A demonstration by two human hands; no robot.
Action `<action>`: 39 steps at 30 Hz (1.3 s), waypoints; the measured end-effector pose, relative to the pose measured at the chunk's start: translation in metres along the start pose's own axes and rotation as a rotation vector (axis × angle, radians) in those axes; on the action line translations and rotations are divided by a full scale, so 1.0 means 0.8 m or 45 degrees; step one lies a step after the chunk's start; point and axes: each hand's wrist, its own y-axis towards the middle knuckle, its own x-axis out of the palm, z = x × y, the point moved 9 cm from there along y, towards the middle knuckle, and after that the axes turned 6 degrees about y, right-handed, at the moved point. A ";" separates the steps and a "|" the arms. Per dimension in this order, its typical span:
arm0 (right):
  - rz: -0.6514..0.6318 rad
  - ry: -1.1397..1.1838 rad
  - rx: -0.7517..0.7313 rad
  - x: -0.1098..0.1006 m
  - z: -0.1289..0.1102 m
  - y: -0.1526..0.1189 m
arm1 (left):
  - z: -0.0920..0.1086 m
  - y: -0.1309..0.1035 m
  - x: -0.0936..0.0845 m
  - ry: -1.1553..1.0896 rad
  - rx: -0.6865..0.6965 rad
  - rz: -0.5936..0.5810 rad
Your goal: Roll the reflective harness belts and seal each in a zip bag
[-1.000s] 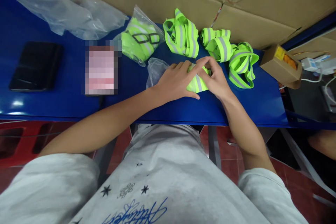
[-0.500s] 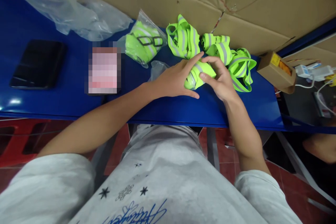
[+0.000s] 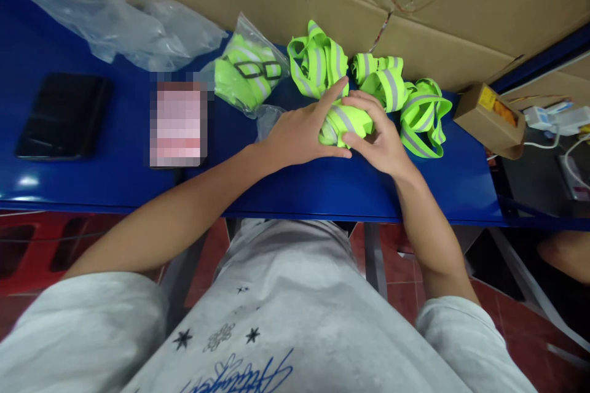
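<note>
Between both hands is a folded neon-green strap bundle point(image 3: 348, 123) with a grey reflective stripe, held above the blue table point(image 3: 295, 193). My left hand point(image 3: 302, 135) cups its left side, fingers and thumb spread around it. My right hand point(image 3: 380, 138) grips the right side between thumb and fingers. A clear plastic bag point(image 3: 267, 121) lies partly hidden behind my left hand. Beyond the hands lie a bagged green bundle point(image 3: 249, 73) with black buckles and loose green straps point(image 3: 318, 61). More straps, a striped coil point(image 3: 389, 86) and a looped one point(image 3: 424, 116), lie to the right.
A black flat object point(image 3: 64, 115) and a blurred-out pink item point(image 3: 179, 126) lie at the left. Large clear plastic point(image 3: 170, 31) is behind them. A cardboard box point(image 3: 491, 120) stands at the right end, near white cables. Another person's arm point(image 3: 565, 255) shows at the far right.
The bundle and both hands have shifted slightly left. My right fingers and thumb have moved a little further over the bundle. The camera view has shifted slightly.
</note>
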 end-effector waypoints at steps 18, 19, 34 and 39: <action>0.011 -0.206 -0.123 0.010 -0.015 -0.004 | -0.003 0.003 -0.011 -0.192 0.103 0.105; -0.010 -0.202 -0.136 0.011 -0.017 -0.005 | -0.004 0.004 -0.012 -0.207 0.131 0.105; -0.051 -0.392 -0.182 0.037 -0.017 -0.013 | 0.017 0.000 -0.009 0.209 0.345 0.142; 0.060 -0.004 -0.055 0.027 0.009 -0.001 | 0.014 0.001 -0.016 0.148 0.291 0.172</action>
